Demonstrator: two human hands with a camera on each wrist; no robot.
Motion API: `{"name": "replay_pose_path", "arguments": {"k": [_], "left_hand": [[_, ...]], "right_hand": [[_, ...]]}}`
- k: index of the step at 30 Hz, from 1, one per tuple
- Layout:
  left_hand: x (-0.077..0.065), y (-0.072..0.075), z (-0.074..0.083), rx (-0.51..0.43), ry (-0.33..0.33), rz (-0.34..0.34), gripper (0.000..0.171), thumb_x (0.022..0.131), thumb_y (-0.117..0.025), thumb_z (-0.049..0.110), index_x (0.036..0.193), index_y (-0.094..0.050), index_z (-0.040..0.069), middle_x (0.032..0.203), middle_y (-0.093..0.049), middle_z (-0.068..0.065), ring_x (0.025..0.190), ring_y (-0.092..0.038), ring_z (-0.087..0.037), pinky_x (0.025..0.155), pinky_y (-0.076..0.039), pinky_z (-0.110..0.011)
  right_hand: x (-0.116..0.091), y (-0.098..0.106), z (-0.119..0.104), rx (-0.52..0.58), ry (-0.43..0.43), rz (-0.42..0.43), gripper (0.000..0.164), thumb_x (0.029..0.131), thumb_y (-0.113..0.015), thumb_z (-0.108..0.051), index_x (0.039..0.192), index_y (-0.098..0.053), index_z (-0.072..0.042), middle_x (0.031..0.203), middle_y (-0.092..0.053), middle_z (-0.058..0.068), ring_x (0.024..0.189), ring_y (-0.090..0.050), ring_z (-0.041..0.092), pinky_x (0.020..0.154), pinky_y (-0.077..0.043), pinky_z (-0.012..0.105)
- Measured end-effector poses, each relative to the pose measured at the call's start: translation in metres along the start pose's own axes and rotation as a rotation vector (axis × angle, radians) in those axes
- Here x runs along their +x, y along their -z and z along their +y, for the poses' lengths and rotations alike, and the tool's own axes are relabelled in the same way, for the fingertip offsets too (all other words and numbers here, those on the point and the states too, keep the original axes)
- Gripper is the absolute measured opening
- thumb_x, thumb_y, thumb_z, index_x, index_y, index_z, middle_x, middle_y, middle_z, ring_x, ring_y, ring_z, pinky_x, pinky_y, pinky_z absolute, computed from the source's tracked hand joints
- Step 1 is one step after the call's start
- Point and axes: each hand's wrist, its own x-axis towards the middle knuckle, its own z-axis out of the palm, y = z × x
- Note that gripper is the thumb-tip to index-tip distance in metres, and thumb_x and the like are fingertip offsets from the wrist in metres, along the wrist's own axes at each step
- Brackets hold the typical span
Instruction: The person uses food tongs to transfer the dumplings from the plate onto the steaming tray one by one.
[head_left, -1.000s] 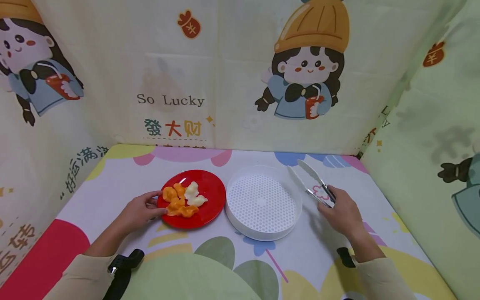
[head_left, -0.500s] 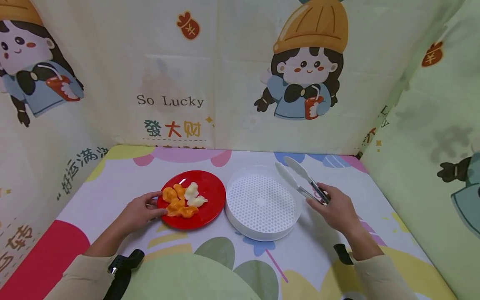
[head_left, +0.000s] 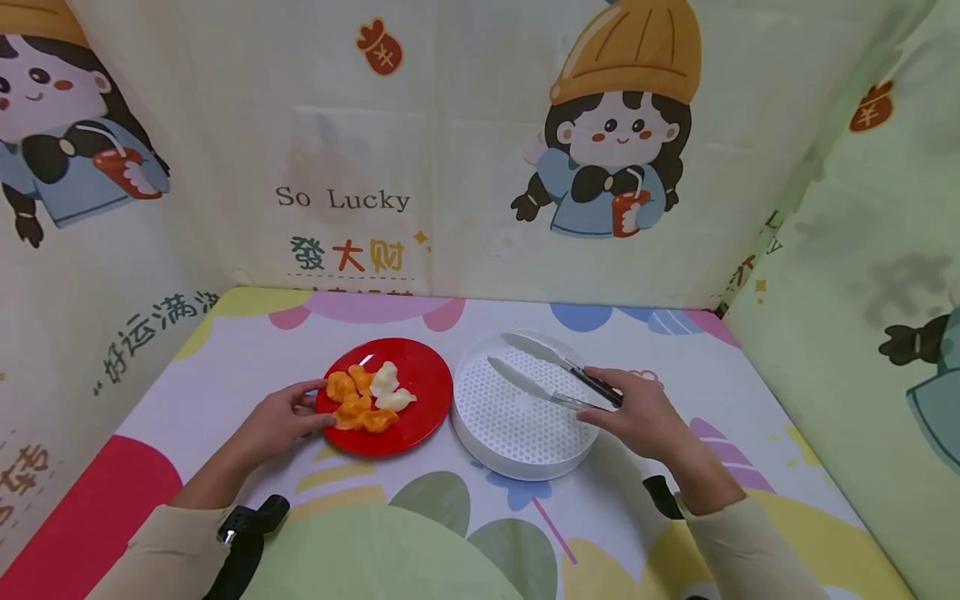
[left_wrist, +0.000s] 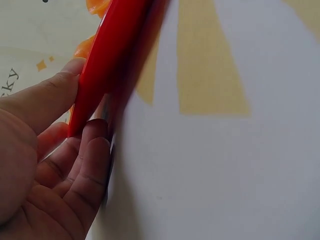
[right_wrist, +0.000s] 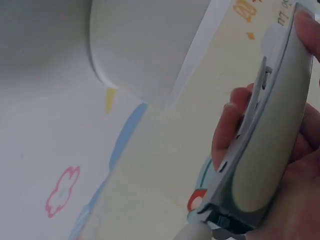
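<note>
My left hand holds the left rim of a red plate, thumb above and fingers below, as the left wrist view shows. Several orange dumplings and white dumplings lie on the plate's left and middle. In my right hand are metal tongs, gripped by the handle end. Their two arms stand apart and point left over a round white steamer basket with a perforated base. The tongs' handle fills the right side of the right wrist view.
The plate and steamer basket stand side by side on a patterned tablecloth. Behind the table rises a printed cloth backdrop, with more cloth on both sides. A black wrist strap shows by the left sleeve.
My right hand has carried the tongs leftward, from beside the steamer basket to over it. The left hand and the plate have stayed in place.
</note>
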Motion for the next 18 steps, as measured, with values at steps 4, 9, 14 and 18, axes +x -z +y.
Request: {"name": "replay_pose_path", "arguments": {"k": [4,9,14,18], "left_hand": [[0.001,0.0,-0.001,0.008,0.003,-0.003,0.084,0.084,-0.081,0.032,0.148,-0.04,-0.004,0.119,-0.059,-0.027,0.101,-0.059,-0.035,0.074,-0.059,-0.034],[0.001,0.001,-0.001,0.012,0.002,-0.003,0.083,0.085,-0.081,0.032,0.148,-0.04,-0.004,0.118,-0.06,-0.026,0.103,-0.059,-0.037,0.076,-0.059,-0.035],[0.001,0.001,-0.001,0.002,-0.006,-0.005,0.084,0.085,-0.08,0.032,0.148,-0.04,-0.005,0.118,-0.061,-0.026,0.103,-0.059,-0.037,0.076,-0.059,-0.035],[0.0,-0.001,-0.001,0.002,-0.001,-0.001,0.084,0.085,-0.08,0.033,0.148,-0.04,-0.004,0.12,-0.06,-0.026,0.107,-0.058,-0.039,0.079,-0.059,-0.036]], "right_hand": [[0.004,-0.005,-0.008,0.047,0.048,-0.03,0.061,0.08,-0.086,-0.031,0.128,-0.066,0.001,0.122,-0.065,0.016,0.102,-0.064,0.03,0.086,-0.054,0.047],[0.009,-0.014,-0.02,0.064,0.082,-0.082,0.059,0.079,-0.086,-0.031,0.125,-0.067,0.0,0.118,-0.067,0.013,0.098,-0.064,0.026,0.084,-0.054,0.044],[0.015,-0.023,-0.032,0.052,0.167,-0.114,0.055,0.079,-0.085,-0.027,0.124,-0.068,-0.001,0.117,-0.068,0.011,0.105,-0.063,0.029,0.091,-0.051,0.049],[0.021,-0.029,-0.044,0.024,0.213,-0.166,0.053,0.08,-0.084,-0.029,0.123,-0.068,-0.003,0.115,-0.068,0.009,0.105,-0.062,0.028,0.092,-0.05,0.048]]}}
